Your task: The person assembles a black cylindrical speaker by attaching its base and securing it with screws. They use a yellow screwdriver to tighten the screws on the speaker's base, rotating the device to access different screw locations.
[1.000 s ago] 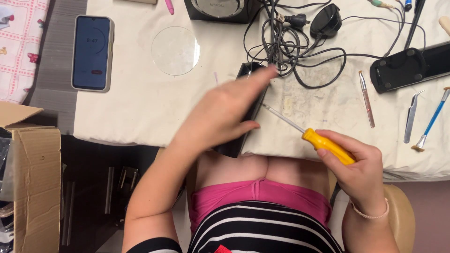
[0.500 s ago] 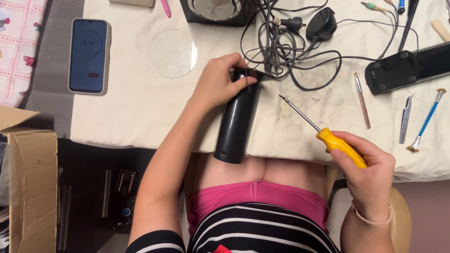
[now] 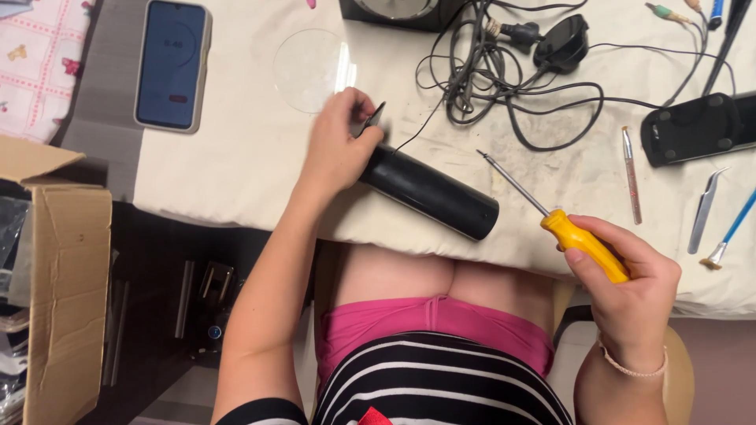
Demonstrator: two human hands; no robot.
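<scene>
The black cylinder (image 3: 429, 193) now lies swung toward four o'clock on the desk (image 3: 236, 181); left hand (image 3: 335, 153) clamps its end, right hand (image 3: 626, 291) clamps the yellow screwdriver (image 3: 583, 244).

Matt black cylinder on stained cloth

The black cylinder (image 3: 431, 193) looks smooth, matt plastic; the screwdriver (image 3: 559, 222) pairs glossy yellow plastic with a bare metal shaft; the table cloth (image 3: 236, 173) is off-white, soiled.
</scene>
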